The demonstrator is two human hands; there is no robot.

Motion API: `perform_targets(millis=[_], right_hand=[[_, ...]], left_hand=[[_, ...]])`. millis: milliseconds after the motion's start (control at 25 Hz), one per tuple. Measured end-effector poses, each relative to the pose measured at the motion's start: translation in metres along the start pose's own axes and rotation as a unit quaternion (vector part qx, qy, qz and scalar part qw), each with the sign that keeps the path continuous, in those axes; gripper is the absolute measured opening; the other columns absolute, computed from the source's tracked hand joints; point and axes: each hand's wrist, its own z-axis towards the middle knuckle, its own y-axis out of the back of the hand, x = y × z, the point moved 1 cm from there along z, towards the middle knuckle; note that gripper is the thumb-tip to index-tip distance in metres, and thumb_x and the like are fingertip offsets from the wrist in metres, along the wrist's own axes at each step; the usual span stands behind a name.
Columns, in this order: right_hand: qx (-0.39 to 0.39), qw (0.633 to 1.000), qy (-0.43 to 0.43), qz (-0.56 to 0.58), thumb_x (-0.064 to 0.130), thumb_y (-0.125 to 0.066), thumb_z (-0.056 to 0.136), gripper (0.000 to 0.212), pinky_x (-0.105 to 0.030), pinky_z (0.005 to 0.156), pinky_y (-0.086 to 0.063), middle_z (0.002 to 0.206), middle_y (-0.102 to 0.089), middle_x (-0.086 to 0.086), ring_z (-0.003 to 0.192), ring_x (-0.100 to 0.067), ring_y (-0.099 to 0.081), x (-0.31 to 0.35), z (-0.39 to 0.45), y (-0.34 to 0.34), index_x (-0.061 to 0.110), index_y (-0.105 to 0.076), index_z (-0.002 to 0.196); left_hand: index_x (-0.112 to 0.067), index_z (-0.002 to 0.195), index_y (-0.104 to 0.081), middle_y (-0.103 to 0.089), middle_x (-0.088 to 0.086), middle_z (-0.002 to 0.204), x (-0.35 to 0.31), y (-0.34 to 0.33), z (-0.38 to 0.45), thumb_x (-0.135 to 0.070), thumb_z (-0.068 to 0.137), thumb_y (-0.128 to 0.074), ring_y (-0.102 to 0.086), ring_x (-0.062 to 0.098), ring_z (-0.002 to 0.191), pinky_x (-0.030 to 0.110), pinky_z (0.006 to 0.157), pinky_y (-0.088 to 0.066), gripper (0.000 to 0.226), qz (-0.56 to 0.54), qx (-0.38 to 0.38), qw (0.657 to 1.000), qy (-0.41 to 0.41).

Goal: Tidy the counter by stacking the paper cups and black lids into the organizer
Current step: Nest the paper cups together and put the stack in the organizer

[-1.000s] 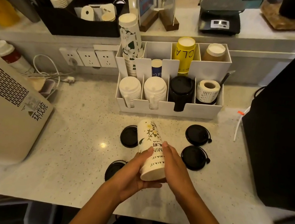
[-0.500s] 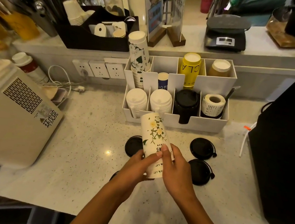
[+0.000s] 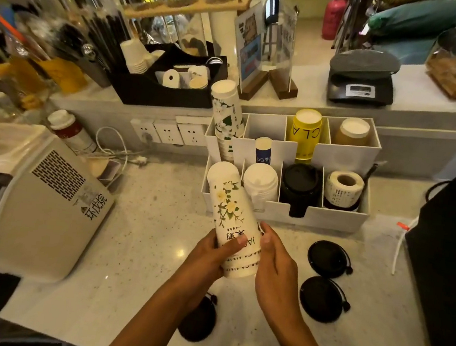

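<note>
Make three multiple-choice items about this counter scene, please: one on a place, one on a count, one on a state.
1. Where is the stack of black lids?
A. front row of the white organizer
B. on the scale
C. beside the sockets

2. How many loose black lids lie right of the hands?
A. one
B. two
C. four

3. How is the flowered cup stack held?
A. by no hand
B. by the right hand alone
C. by both hands

Key: 1 A, it fills a front compartment. 2 B, one lid and another. 3 C, left hand and right hand grip it.
</note>
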Motion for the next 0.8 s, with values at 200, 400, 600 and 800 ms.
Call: perform_targets(millis=[200, 400, 600, 800], right_hand=[[0.031, 0.999, 0.025, 0.003, 0.057, -0.052, 0.082, 0.048, -0.012, 0.060, -0.054, 0.121, -0.062, 0.015, 0.099, 0.003, -0.065, 0.009, 0.005, -0.018, 0.042, -0.050, 0.128], [0.038, 0.998, 0.023, -0.034, 0.056, -0.063, 0.078, 0.054, -0.005, 0.061, -0.049, 0.126, -0.057, 0.020, 0.102, 0.008, -0.060, 0.015, 0.016, -0.031, 0.046, -0.047, 0.129], [0.039, 0.986, 0.005, -0.164, 0.063, -0.076, 0.071, 0.084, -0.032, 0.099, -0.052, 0.134, -0.047, 0.016, 0.123, -0.009, -0.051, 0.009, 0.027, -0.051, 0.040, -0.035, 0.141], [0.037, 0.997, -0.046, -0.058, 0.036, -0.086, 0.072, 0.070, -0.017, 0.073, -0.057, 0.120, -0.058, 0.027, 0.102, 0.004, -0.063, 0.014, 0.043, -0.033, 0.055, -0.041, 0.122]], left_hand=[[-0.011, 0.141, -0.051, -0.065, 0.014, 0.134, -0.013, 0.030, 0.008, -0.032, 0.088, -0.067, -0.062, 0.037, 0.123, 0.062, 0.106, -0.045, 0.060, -0.046, 0.031, 0.998, -0.005], [-0.013, 0.140, -0.051, -0.068, 0.011, 0.130, -0.019, 0.053, 0.023, -0.035, 0.082, -0.079, -0.066, 0.031, 0.118, 0.048, 0.094, -0.056, 0.068, -0.042, 0.034, 0.998, -0.020], [-0.029, 0.124, -0.049, -0.068, -0.006, 0.115, -0.028, 0.043, 0.032, -0.061, 0.048, -0.086, -0.073, 0.006, 0.089, 0.020, 0.061, -0.058, 0.090, 0.073, -0.115, 0.991, -0.005], [-0.038, 0.121, -0.054, -0.069, -0.008, 0.112, -0.037, 0.053, 0.030, -0.087, 0.046, -0.072, -0.071, 0.006, 0.097, 0.031, 0.085, -0.060, 0.091, 0.140, -0.048, 0.989, -0.009]])
